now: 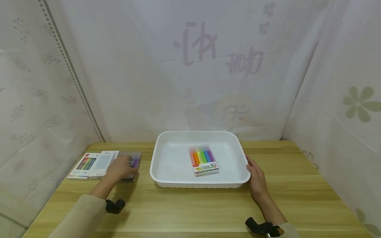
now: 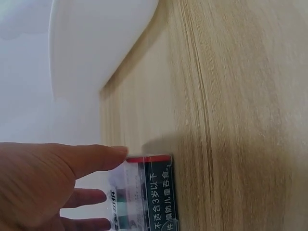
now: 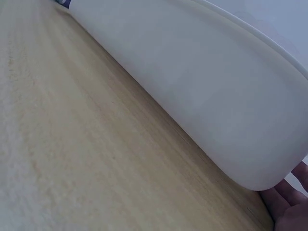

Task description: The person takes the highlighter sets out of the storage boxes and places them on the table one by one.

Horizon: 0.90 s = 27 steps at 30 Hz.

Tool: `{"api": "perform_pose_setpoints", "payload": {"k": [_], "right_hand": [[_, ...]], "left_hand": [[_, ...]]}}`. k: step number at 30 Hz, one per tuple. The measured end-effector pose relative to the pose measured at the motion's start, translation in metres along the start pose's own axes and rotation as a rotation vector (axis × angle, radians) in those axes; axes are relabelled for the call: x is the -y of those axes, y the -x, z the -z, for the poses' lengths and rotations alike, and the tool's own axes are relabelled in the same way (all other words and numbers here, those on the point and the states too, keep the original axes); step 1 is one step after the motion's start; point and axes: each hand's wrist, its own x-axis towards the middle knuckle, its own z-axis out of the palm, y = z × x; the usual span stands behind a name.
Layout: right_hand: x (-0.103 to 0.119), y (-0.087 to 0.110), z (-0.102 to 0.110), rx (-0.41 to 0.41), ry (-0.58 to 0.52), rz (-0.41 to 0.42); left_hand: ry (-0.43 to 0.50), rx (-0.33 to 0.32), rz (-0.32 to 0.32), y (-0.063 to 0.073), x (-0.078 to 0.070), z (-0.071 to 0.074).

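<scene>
My left hand (image 1: 121,168) is over a clear plastic case (image 1: 136,161) with purple and dark contents. In the left wrist view, the thumb (image 2: 103,156) touches the end of this case (image 2: 149,192), and two straight fingers reach its upper face. The case lies flat on the table. At the right side of a white tray (image 1: 175,178), my right hand (image 1: 257,180) holds the rim; the right wrist view catches only part of its fingers (image 3: 284,202) by the tray's corner. Inside the tray lies a pack of highlighters (image 1: 203,160) in several colours.
Left of the clear case, a white box (image 1: 102,163) with a pale blue panel sits beside a white box of coloured pens (image 1: 84,165). All rest on a wooden table (image 1: 190,211). Patterned white curtains (image 1: 134,66) hang behind and at both sides.
</scene>
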Motion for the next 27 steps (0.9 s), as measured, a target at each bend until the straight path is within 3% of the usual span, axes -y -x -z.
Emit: {"api": "perform_pose_setpoints", "payload": {"k": [3, 6, 11, 14, 18, 27], "right_hand": [[-0.001, 0.001, 0.000, -0.003, 0.012, 0.008], [0.000, 0.003, -0.001, -0.005, 0.026, 0.013], [0.004, 0.005, -0.003, -0.039, 0.088, 0.009], [0.006, 0.007, -0.002, -0.065, 0.109, 0.005], [0.007, 0.010, -0.001, -0.080, 0.122, 0.011], [0.005, 0.011, 0.002, -0.088, 0.104, 0.028]], "left_hand": [[0.020, -0.025, -0.026, 0.000, -0.004, 0.000], [0.076, -0.110, -0.070, 0.002, -0.013, 0.001], [0.202, -0.284, -0.198, 0.002, -0.043, 0.003], [0.216, -0.321, -0.282, 0.004, -0.069, -0.001], [0.229, -0.238, -0.324, 0.006, -0.101, -0.004], [0.268, 0.038, -0.252, -0.001, -0.149, -0.004]]}}
